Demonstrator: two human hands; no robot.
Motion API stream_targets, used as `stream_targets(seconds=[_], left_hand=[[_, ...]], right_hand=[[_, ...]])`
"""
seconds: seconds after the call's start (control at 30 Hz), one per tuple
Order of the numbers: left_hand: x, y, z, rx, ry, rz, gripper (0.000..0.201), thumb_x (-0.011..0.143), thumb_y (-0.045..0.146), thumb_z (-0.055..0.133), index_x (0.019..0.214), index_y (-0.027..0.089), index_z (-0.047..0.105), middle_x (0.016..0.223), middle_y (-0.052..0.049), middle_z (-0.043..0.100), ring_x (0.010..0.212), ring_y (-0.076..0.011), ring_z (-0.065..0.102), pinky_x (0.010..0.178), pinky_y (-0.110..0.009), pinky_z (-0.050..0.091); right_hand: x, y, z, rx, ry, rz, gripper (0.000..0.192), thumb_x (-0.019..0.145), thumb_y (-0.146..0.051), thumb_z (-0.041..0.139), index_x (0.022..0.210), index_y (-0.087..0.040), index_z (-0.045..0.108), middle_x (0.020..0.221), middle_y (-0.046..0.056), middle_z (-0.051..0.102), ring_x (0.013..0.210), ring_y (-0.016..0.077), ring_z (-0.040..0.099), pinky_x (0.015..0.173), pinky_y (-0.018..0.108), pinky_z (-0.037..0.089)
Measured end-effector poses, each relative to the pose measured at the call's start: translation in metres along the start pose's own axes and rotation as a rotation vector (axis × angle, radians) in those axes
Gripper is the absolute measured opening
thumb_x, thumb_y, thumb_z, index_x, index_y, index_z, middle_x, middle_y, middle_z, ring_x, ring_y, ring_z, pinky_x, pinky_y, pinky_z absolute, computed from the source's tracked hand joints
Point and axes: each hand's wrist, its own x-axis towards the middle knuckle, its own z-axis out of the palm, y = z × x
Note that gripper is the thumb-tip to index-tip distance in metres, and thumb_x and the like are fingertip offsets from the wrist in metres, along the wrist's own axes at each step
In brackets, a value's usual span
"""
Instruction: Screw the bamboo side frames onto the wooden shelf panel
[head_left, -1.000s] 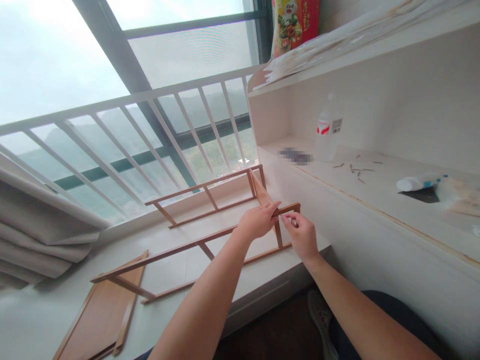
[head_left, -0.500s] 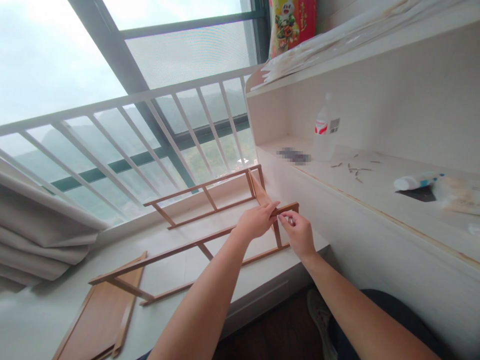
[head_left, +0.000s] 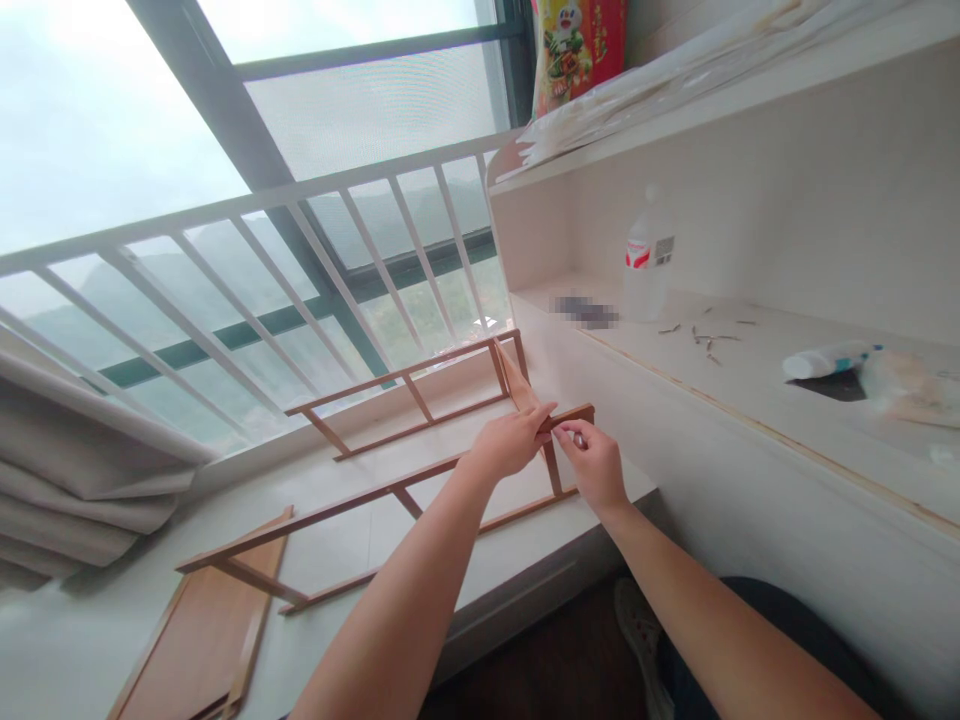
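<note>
A brown wooden ladder-like side frame (head_left: 337, 503) stands on the white ledge, with a wooden cross panel (head_left: 516, 378) joining it to a matching rear frame (head_left: 420, 398). My left hand (head_left: 511, 440) is closed around the near frame's top rail, where the panel meets it. Just to its right, my right hand (head_left: 592, 460) is held in a pinch against the same rail. A small dark, shiny bit shows at its fingers, too small to name. The fingertips partly hide the joint.
Loose wooden panels (head_left: 202, 630) lie at the ledge's left end. On the right, a white shelf (head_left: 720, 400) holds a clear bottle (head_left: 646, 265), several small screws (head_left: 707, 340), a white tube (head_left: 821, 360) and a plastic bag (head_left: 907, 385). White railing (head_left: 300, 195) and a grey curtain (head_left: 82, 460) border the window.
The view has shifted very slightly. Both hands stay at the same joint, and the right fingers have barely moved against the rail.
</note>
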Motion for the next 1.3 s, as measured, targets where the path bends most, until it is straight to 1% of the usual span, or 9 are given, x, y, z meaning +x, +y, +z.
stream_targets(seconds=[0.2, 0.33, 0.43, 0.7, 0.9, 1.03, 1.17, 1.23, 1.3], left_hand=[[0.0, 0.001, 0.001, 0.008, 0.028, 0.002, 0.055, 0.104, 0.047, 0.038, 0.157, 0.031, 0.036, 0.131, -0.01, 0.071, 0.113, -0.03, 0.07, 0.085, -0.037, 0.054], [0.002, -0.001, 0.002, -0.004, 0.004, -0.022, 0.063, 0.103, 0.046, 0.043, 0.162, 0.03, 0.028, 0.126, -0.011, 0.073, 0.11, -0.0309, 0.071, 0.084, -0.037, 0.053], [0.003, -0.001, 0.001, -0.036, 0.002, -0.054, 0.067, 0.1, 0.047, 0.048, 0.161, 0.029, 0.029, 0.125, -0.011, 0.074, 0.109, -0.0313, 0.071, 0.083, -0.036, 0.053], [0.002, 0.004, -0.014, -0.037, 0.025, -0.064, 0.058, 0.097, 0.041, 0.056, 0.152, 0.028, 0.046, 0.12, -0.01, 0.076, 0.109, -0.0304, 0.071, 0.085, -0.035, 0.054], [-0.001, 0.002, -0.015, -0.01, 0.045, -0.039, 0.063, 0.097, 0.041, 0.056, 0.156, 0.024, 0.042, 0.13, -0.012, 0.072, 0.119, -0.0312, 0.067, 0.096, -0.04, 0.053], [-0.01, 0.001, -0.016, -0.016, 0.122, -0.068, 0.062, 0.099, 0.043, 0.054, 0.156, 0.024, 0.041, 0.141, -0.013, 0.065, 0.129, -0.0331, 0.059, 0.106, -0.047, 0.048], [-0.024, 0.004, -0.022, -0.105, 0.264, -0.127, 0.054, 0.098, 0.04, 0.055, 0.15, 0.025, 0.051, 0.138, -0.012, 0.065, 0.127, -0.0346, 0.057, 0.105, -0.052, 0.046], [-0.034, 0.008, -0.025, -0.235, 0.388, -0.152, 0.045, 0.096, 0.038, 0.058, 0.14, 0.026, 0.061, 0.132, -0.011, 0.068, 0.123, -0.0325, 0.059, 0.104, -0.05, 0.046], [-0.047, 0.017, -0.026, -0.529, 0.515, -0.197, 0.034, 0.095, 0.038, 0.056, 0.123, 0.025, 0.07, 0.118, -0.01, 0.071, 0.111, -0.0275, 0.063, 0.094, -0.043, 0.051]], right_hand=[[-0.001, 0.008, 0.0, -0.079, 0.016, -0.106, 0.032, 0.09, -0.046, 0.065, 0.091, -0.017, 0.077, 0.058, -0.003, 0.053, 0.053, 0.0138, 0.042, 0.057, 0.028, 0.038], [-0.001, 0.01, 0.001, -0.101, 0.014, -0.147, 0.028, 0.092, -0.042, 0.065, 0.091, -0.017, 0.077, 0.057, -0.004, 0.05, 0.053, 0.0134, 0.042, 0.057, 0.028, 0.037], [0.0, 0.009, 0.002, -0.097, 0.007, -0.135, 0.027, 0.092, -0.042, 0.065, 0.09, -0.018, 0.076, 0.058, -0.004, 0.05, 0.053, 0.0135, 0.043, 0.058, 0.028, 0.037], [0.002, 0.005, 0.002, -0.051, 0.002, -0.067, 0.028, 0.09, -0.044, 0.066, 0.089, -0.018, 0.074, 0.059, -0.005, 0.048, 0.055, 0.0136, 0.043, 0.057, 0.028, 0.036], [0.002, 0.006, 0.0, -0.035, 0.003, -0.042, 0.029, 0.09, -0.046, 0.066, 0.088, -0.018, 0.073, 0.058, -0.006, 0.045, 0.054, 0.013, 0.041, 0.056, 0.028, 0.034], [0.001, 0.008, -0.001, -0.022, 0.02, -0.053, 0.029, 0.09, -0.047, 0.066, 0.089, -0.019, 0.071, 0.057, -0.007, 0.04, 0.053, 0.0124, 0.04, 0.056, 0.028, 0.034], [0.001, 0.009, 0.0, -0.014, 0.003, -0.05, 0.028, 0.09, -0.047, 0.067, 0.089, -0.019, 0.071, 0.057, -0.008, 0.038, 0.053, 0.0119, 0.039, 0.057, 0.027, 0.034], [-0.001, 0.007, -0.001, -0.011, 0.028, -0.056, 0.027, 0.09, -0.047, 0.067, 0.088, -0.02, 0.07, 0.057, -0.008, 0.038, 0.053, 0.0119, 0.039, 0.057, 0.027, 0.034], [-0.004, 0.003, -0.003, 0.0, 0.113, -0.087, 0.026, 0.091, -0.045, 0.066, 0.088, -0.02, 0.068, 0.058, -0.008, 0.037, 0.052, 0.012, 0.038, 0.056, 0.027, 0.034]])
